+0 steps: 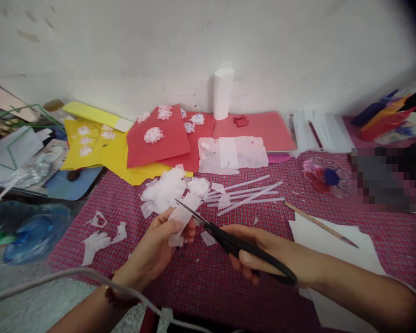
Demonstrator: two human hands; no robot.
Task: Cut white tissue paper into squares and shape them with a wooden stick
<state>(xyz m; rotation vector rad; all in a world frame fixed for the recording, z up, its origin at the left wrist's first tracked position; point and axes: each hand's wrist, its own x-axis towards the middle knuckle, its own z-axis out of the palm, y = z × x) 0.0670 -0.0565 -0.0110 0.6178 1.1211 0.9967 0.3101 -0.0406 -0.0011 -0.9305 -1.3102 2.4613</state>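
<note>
Between the fingers of my left hand (159, 238) is a piece of thin white tissue paper (183, 216), held up above the table. My right hand (253, 247) is closed on the black handles of a pair of scissors (225, 237). The blades point up and left, and their tips lie across the top of the held paper; whether they are cutting it I cannot tell. Just beyond my left hand is a heap of white tissue pieces (166, 187). White paper strips (249, 192) lie to the right of the heap.
Red sheets (156, 152) and a yellow sheet (83, 155) with white paper flowers lie at the back. A white cylinder (223, 95) stands by the wall. On the right are a paintbrush (322, 224) over white paper (353, 240) and paint tubes (384, 122). A cable (100, 276) crosses in front.
</note>
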